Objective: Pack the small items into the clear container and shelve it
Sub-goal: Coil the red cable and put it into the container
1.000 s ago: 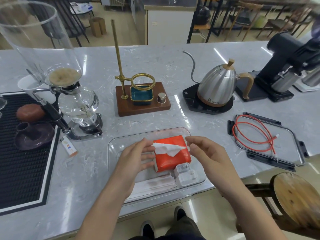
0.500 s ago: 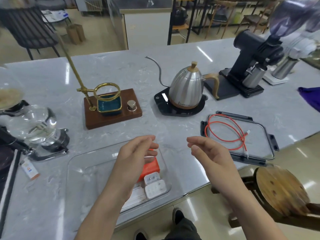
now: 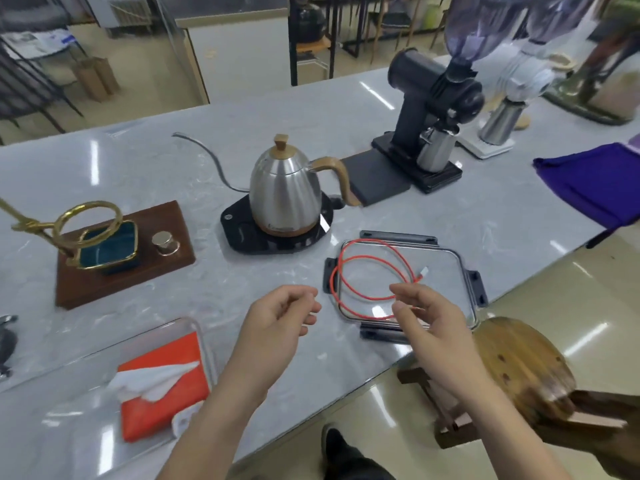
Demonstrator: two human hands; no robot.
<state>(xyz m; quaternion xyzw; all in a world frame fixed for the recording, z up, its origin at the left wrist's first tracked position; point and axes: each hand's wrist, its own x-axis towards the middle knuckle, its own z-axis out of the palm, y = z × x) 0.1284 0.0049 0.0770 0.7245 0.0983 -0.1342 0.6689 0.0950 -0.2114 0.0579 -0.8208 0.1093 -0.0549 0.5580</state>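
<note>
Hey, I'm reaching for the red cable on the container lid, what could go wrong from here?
The coiled red cable lies loose on the clear black-clipped lid; lifting it by one loop with the right hand may let it uncoil or drag the lid. The steel gooseneck kettle stands just behind, so a trailing end might snag it.

Two bare forearms rise from the bottom edge toward the middle of the frame, with no sleeve showing on either. The left hand, just left of centre, has its fingers loosely curled toward the thumb and holds nothing. The right hand, just right of centre, is turned palm inward with its fingers gently bent; whether they touch anything cannot be told. The hands are near each other but apart.
</note>
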